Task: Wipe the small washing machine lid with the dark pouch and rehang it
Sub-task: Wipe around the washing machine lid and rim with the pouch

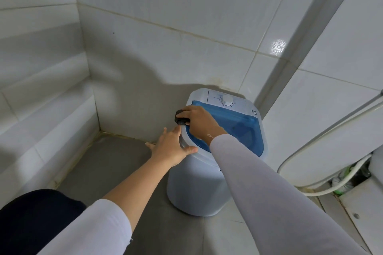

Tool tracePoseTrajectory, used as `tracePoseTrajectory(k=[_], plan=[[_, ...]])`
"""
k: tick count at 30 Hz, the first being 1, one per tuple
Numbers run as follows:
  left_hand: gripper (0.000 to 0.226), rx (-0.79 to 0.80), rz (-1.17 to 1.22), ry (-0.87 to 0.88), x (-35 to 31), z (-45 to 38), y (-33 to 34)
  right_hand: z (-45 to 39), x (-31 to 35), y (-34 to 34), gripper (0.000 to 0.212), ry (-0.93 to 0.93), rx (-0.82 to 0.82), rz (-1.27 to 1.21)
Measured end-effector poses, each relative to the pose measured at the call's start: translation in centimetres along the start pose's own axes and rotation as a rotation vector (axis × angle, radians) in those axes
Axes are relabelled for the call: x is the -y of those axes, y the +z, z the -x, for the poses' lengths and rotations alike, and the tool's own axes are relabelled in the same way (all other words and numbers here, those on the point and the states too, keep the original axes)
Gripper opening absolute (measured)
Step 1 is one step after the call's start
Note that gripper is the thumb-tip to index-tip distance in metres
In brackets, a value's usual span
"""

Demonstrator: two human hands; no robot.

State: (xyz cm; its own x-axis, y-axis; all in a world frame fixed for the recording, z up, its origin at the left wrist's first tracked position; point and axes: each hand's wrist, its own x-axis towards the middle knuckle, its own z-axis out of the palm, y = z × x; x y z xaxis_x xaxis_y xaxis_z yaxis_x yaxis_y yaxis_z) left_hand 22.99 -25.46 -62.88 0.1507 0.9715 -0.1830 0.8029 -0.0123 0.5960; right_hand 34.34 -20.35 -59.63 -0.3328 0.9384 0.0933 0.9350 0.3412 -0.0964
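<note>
A small white washing machine [194, 188] stands on the grey floor against the tiled wall. Its translucent blue lid [244, 124] lies flat on top, with a white dial panel [227, 100] behind it. My right hand [199, 122] presses a dark pouch [181, 118] onto the left rim of the lid, fingers curled over it. My left hand [172, 149] rests flat against the machine's left side just below the rim, fingers spread and thumb on the front edge.
White tiled walls meet in a corner [97, 122] at the left. A white hose and cable [323, 190] loop at the right beside a white fixture [331, 151]. Grey floor [116, 163] extends left of the machine. My dark-clad knee [35, 217] is at the lower left.
</note>
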Motion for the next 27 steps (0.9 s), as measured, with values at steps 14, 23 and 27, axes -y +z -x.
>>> tracePoseTrajectory(k=[14, 23, 27], plan=[[0.094, -0.003, 0.008, 0.009, 0.1, 0.6, 0.0, 3.8, -5.7, -1.4, 0.048, 0.230, -0.004, 0.054], [0.092, -0.011, -0.015, -0.007, -0.3, 1.0, -0.1, 8.4, -10.0, -2.1, 0.044, 0.374, -0.089, 0.049], [0.091, -0.018, -0.017, -0.012, -0.6, 1.2, -0.2, 11.0, -11.6, -2.5, 0.045, 0.431, -0.097, 0.061]])
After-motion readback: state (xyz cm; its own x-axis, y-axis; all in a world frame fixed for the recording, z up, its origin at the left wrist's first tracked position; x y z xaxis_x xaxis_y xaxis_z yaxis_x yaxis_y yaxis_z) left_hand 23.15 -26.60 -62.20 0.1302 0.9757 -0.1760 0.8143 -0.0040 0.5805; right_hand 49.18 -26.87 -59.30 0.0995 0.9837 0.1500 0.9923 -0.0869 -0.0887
